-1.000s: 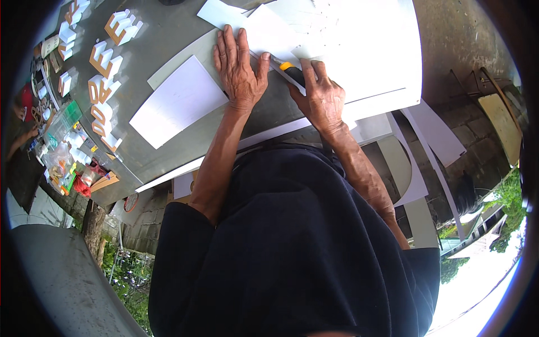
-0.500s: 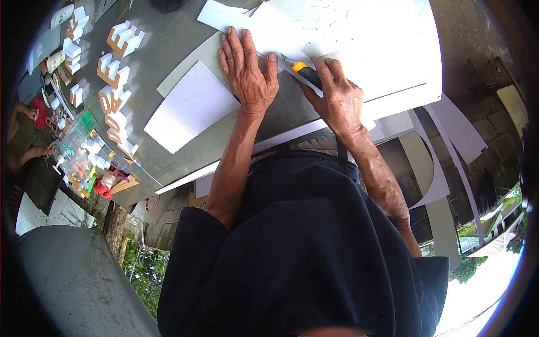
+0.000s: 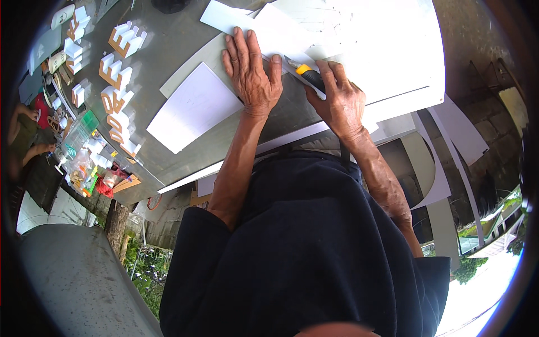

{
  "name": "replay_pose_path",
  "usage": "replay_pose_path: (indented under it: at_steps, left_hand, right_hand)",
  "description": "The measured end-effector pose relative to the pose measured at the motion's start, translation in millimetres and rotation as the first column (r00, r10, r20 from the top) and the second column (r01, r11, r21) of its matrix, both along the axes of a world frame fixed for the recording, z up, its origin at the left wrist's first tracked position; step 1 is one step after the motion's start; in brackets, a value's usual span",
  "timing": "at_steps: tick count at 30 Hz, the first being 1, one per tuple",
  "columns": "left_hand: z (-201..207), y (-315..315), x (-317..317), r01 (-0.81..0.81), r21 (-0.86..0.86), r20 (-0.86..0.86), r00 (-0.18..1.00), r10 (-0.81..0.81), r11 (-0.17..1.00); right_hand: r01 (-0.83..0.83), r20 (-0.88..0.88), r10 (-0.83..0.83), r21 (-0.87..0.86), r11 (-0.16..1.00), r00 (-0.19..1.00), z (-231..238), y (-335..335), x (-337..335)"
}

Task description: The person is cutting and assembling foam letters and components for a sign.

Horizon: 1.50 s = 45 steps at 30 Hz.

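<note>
Yellow-and-black utility knife (image 3: pixel 313 80) sat in the right hand (image 3: pixel 343 104), by the white sheets (image 3: pixel 276 27)
From my distant station I saw those fingers clamped on its handle, blade near the thumb of the left hand (image 3: pixel 254 85), which lay flat, fingers slightly apart, beside a loose white panel (image 3: pixel 193 109) on the grey table (image 3: pixel 178 48)

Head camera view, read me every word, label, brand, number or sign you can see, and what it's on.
Tan-and-white block letters on the grey table: large letter shapes, but I won't spell them out.
White cylinder, far left: dark marks, too small to read.
Heaped supplies at left: any print is too small to read.
White board: scattered dark marks, no readable words.
Utility knife: no readable text.
</note>
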<state>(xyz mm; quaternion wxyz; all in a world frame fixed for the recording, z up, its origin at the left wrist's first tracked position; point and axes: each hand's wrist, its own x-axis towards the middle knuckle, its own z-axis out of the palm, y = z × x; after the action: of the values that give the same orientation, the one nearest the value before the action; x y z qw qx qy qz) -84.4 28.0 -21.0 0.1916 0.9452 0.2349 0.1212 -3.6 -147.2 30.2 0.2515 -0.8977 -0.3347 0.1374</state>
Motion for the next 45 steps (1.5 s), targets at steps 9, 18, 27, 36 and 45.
replay_pose_path:
  at_steps: [9,18,27,36,45]
  left_hand:
    - [0.5,0.0,0.4,0.006,0.003,-0.022,1.0,-0.006,1.0]
    - [-0.9,-1.1,1.2,0.007,0.022,-0.018,1.0,-0.007,1.0]
    - [0.5,-1.1,2.0,0.007,0.048,-0.021,1.0,-0.006,0.999]
    - [0.1,-1.6,3.2,0.005,0.044,0.003,1.0,-0.006,0.999]
    - [0.2,-1.6,3.9,0.001,0.039,0.006,1.0,-0.001,0.999]
  right_hand:
    - [-0.003,0.007,0.003,0.007,1.0,1.0,-2.3,-0.5,-0.5]
    - [-0.004,-0.026,0.003,-0.027,1.0,1.0,-0.2,-0.1,0.4]
    - [-0.026,-0.039,0.024,-0.06,0.998,0.999,2.0,-1.0,1.5]
    - [-0.018,-0.051,0.017,-0.027,0.999,0.999,2.6,-2.6,3.0]
    - [-0.028,-0.051,0.027,-0.022,0.999,0.998,2.5,-1.9,2.2]
